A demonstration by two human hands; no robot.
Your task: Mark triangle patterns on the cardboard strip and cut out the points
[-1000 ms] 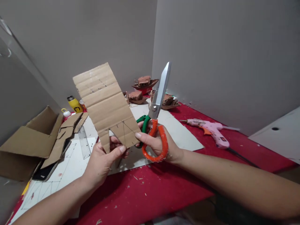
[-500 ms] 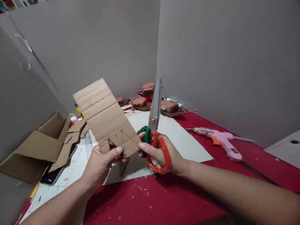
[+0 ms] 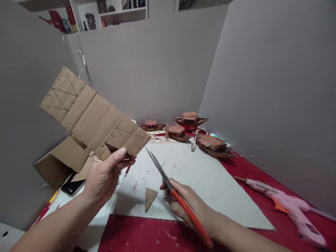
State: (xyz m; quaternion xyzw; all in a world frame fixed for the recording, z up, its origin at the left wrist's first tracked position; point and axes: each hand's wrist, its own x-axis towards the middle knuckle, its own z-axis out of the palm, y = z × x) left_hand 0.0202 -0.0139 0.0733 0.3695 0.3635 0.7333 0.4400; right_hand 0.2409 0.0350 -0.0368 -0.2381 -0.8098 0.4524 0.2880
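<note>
My left hand (image 3: 106, 173) pinches the lower edge of a long cardboard piece (image 3: 96, 113), thumb on top. Dark pen lines, some forming triangles, mark both its ends, and a notch is cut in its lower side. My right hand (image 3: 186, 201) grips scissors (image 3: 160, 168) with red-orange handles, seen edge-on. Their blades are slightly parted and point up-left, with the tips just short of the cardboard's right corner. Below, a small cardboard triangle (image 3: 150, 198) lies on a white sheet (image 3: 210, 189).
Several small brown model boats (image 3: 215, 143) stand at the back by thin wooden sticks (image 3: 160, 138). A pink glue gun (image 3: 283, 204) lies on the red table at right. On the left are a folded cardboard box (image 3: 61, 157) and a phone (image 3: 72, 186). Grey panels surround the table.
The cardboard has turned and moved left, showing its marked far end. My right hand has let go of its corner and swung the scissors from upright to pointing up-left. The view has shifted.
</note>
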